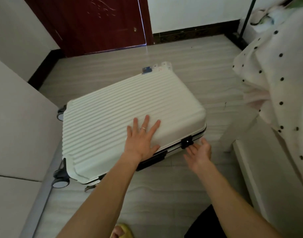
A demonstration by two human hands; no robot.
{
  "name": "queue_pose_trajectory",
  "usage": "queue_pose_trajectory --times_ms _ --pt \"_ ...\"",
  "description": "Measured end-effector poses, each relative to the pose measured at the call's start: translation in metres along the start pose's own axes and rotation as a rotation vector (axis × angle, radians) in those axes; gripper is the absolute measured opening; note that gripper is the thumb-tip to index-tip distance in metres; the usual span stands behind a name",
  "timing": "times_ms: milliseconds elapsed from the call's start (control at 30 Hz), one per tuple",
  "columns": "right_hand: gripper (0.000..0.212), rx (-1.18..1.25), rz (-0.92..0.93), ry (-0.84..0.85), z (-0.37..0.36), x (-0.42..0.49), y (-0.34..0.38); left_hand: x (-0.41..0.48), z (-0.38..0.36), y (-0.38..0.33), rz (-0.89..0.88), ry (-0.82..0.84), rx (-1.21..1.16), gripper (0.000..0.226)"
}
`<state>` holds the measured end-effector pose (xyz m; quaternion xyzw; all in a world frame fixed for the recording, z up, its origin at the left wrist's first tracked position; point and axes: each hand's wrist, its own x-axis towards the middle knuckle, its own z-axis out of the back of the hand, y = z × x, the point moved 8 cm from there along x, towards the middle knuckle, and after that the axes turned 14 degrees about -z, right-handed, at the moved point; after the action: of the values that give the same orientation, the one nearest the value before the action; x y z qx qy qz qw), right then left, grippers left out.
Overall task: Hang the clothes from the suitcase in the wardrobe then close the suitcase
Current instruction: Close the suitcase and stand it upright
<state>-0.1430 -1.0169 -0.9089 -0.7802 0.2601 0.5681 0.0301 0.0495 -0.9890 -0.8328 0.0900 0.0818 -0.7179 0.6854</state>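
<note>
A white ribbed hard-shell suitcase point(123, 115) lies flat on the floor with its lid down. My left hand point(141, 140) lies palm-down on the lid near its front edge, fingers spread and straight. My right hand point(199, 152) is at the suitcase's front side, fingers extended toward a black latch point(187, 142), touching or just short of it. A black handle point(152, 160) sits on the same side, under my left wrist. A white garment with black dots point(274, 79) hangs at the right.
White furniture point(13, 126) stands close on the left beside the suitcase wheels point(60, 182). A white cabinet point(274, 177) stands on the right under the hanging garment. A dark red door point(99, 23) is at the back. My foot in a yellow slipper point(121, 231) shows at the bottom.
</note>
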Motion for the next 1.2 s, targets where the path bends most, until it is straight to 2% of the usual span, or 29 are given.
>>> queue_pose_trajectory --times_ms 100,167,300,433,667,767,867,933,1033,1167,1200 --pt "0.064 0.018 0.017 0.030 -0.003 0.000 0.002 0.018 0.000 -0.029 0.001 -0.073 -0.051 0.069" --pt "0.064 0.011 0.046 0.026 -0.006 0.000 0.002 0.018 -0.004 -0.032 0.037 -0.122 -0.067 0.065" --pt "0.065 -0.049 0.089 0.032 -0.013 0.004 0.000 0.018 -0.006 -0.028 0.044 -0.166 -0.092 0.064" --pt "0.066 -0.067 0.111 0.069 -0.018 0.012 0.003 0.031 0.006 -0.018 0.029 -0.118 -0.063 0.065" --pt "0.071 -0.172 0.131 0.063 -0.046 0.035 0.004 0.042 0.008 -0.007 -0.063 -0.159 -0.074 0.068" --pt "0.073 -0.251 0.122 -0.047 -0.055 0.027 0.009 0.039 0.012 0.003 -0.135 -0.027 -0.104 0.075" --pt "0.055 -0.387 0.145 -0.178 -0.081 -0.021 0.033 0.026 0.031 0.026 -0.192 0.205 -0.218 0.070" --pt "0.049 -0.468 0.208 -0.223 -0.097 -0.046 0.055 0.013 0.041 0.047 -0.162 0.287 -0.301 0.063" --pt "0.048 -0.598 0.274 -0.301 -0.119 -0.080 0.088 -0.008 0.066 0.093 -0.041 0.350 -0.401 0.062" --pt "0.039 -0.680 0.267 -0.360 -0.134 -0.091 0.125 -0.011 0.096 0.138 0.029 0.382 -0.385 0.063" --pt "0.043 -0.692 0.268 -0.370 -0.134 -0.089 0.133 -0.007 0.101 0.143 0.042 0.384 -0.386 0.064"
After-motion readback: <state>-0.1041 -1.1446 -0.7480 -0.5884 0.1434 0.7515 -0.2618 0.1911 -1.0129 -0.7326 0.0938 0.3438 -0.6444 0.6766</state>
